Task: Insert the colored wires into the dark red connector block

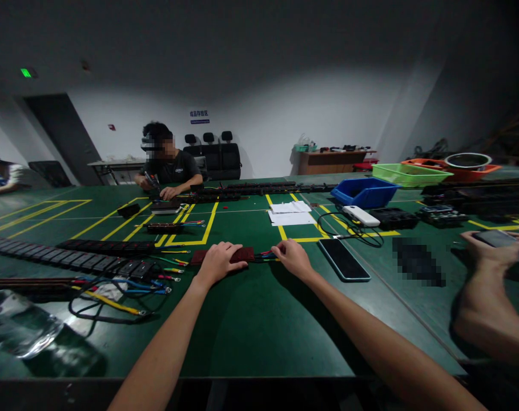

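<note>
My left hand (220, 262) lies over a flat, dark red strip-shaped block (245, 254) on the green table, its fingers and thumb gripping the block across the middle. From the block's right end come several thin coloured wires (264, 256). My right hand (292, 258) has its fingertips closed on these wires near their ends; the exact tips are hidden by the fingers. To the left of the block rest black strips (109, 246) with coloured leads (173, 270) ending in ring terminals.
A smartphone (345, 260) lies right of my right hand. Beyond are papers (290, 214), a blue bin (364, 192) and a white power bank (362, 216) with a black cable. At left lies a clear bottle (23, 328). Co-workers sit across and at both sides.
</note>
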Demonstrator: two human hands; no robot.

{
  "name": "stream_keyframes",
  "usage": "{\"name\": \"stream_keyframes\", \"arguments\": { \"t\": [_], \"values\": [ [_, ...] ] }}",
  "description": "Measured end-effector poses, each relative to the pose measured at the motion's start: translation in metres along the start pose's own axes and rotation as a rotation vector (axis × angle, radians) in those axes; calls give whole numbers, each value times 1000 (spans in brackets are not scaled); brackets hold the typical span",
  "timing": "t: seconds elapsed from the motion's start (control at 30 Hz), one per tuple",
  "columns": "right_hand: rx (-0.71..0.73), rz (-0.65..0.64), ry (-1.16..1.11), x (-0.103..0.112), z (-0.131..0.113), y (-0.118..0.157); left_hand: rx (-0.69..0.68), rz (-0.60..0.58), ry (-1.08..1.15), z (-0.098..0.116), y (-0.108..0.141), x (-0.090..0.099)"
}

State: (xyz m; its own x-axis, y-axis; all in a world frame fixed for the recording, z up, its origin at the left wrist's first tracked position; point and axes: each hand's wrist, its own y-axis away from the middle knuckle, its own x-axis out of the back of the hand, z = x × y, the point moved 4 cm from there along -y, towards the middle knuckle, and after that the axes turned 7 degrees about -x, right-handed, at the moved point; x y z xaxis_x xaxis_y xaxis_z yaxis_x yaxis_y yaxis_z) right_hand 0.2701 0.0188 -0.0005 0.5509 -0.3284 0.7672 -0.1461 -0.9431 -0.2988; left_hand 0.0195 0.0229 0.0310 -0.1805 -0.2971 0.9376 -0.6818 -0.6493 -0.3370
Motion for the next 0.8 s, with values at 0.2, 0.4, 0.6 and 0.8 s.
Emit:
{"name": "stream_keyframes", "arguments": {
  "t": [0.2, 0.4, 0.6, 0.8],
  "values": [
    [241, 83, -37, 3, -6, 2, 0, -11, -18, 1, 0, 0],
    [91, 35, 9, -1, -1, 2, -6, 5, -10, 0, 0, -1],
    [-26, 49, 50, 2, 2, 2, 24, 64, -14, -2, 1, 1],
    [11, 109, -9, 3, 0, 3, 65, 100, -24, -6, 2, 3]
  ]
}}
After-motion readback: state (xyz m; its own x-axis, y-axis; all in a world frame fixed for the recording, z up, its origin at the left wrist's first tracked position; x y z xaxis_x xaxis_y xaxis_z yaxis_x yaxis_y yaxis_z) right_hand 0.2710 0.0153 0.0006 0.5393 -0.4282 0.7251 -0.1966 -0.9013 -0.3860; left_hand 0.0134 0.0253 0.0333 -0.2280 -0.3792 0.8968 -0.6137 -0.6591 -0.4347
